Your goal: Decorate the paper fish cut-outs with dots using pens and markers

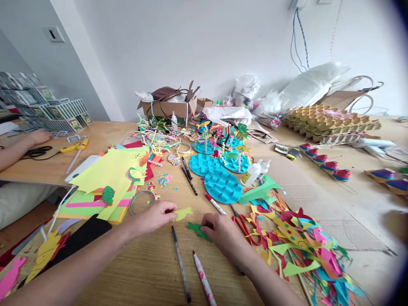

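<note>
My left hand [161, 216] pinches the edge of a small yellow-green paper fish [182, 213] above the wooden table. My right hand [216, 228] is closed on a green paper fish [196, 230], partly hidden beneath its fingers. The two fish are close together but apart. Below them lie a dark pen [180, 263] and a white marker with a red tip [204, 278]. Just beyond my right hand rests another white marker with a red cap [215, 203]. Red-handled scissors [245, 229] lie to the right of that hand.
Colored paper sheets [95, 172] and a tape roll [142, 202] lie left. Blue paper discs [223, 185] and glue bottles [251, 172] stand beyond. Paper scraps [306, 250] cover the right side. Another person's hand [41, 136] rests at the far left.
</note>
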### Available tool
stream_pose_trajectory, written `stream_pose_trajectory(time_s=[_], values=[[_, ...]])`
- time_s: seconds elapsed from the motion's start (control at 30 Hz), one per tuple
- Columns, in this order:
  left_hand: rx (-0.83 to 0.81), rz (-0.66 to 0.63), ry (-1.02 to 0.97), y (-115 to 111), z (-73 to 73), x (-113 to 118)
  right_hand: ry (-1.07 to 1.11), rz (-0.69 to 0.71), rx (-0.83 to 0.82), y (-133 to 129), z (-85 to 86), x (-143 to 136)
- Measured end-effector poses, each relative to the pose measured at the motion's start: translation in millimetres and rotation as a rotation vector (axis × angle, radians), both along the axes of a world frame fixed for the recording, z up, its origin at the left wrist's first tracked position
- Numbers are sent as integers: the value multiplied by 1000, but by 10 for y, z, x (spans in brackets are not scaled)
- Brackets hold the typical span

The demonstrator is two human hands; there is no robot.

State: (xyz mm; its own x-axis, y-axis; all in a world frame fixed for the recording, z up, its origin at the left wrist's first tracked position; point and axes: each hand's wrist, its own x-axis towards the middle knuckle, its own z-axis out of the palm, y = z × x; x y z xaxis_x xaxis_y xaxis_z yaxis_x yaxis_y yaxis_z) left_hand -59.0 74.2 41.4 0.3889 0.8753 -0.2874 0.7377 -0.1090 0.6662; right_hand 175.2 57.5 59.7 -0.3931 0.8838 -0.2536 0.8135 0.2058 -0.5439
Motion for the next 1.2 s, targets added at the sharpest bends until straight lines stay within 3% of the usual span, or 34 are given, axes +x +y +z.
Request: stream_pose_trajectory(time_s=[0.2, 0.63, 0.93, 1.2], values=[[74, -61, 66, 25, -124, 172, -138, 43, -2, -23, 16, -58], [162, -19, 110, 16, -290, -86, -229, 243, 54, 17, 32, -207], [175, -39, 38, -90, -231, -114, -251, 244, 182, -18, 146, -221], [182, -27, 43, -90, -210, -140, -185, 472, 225, -359, 47, -439]])
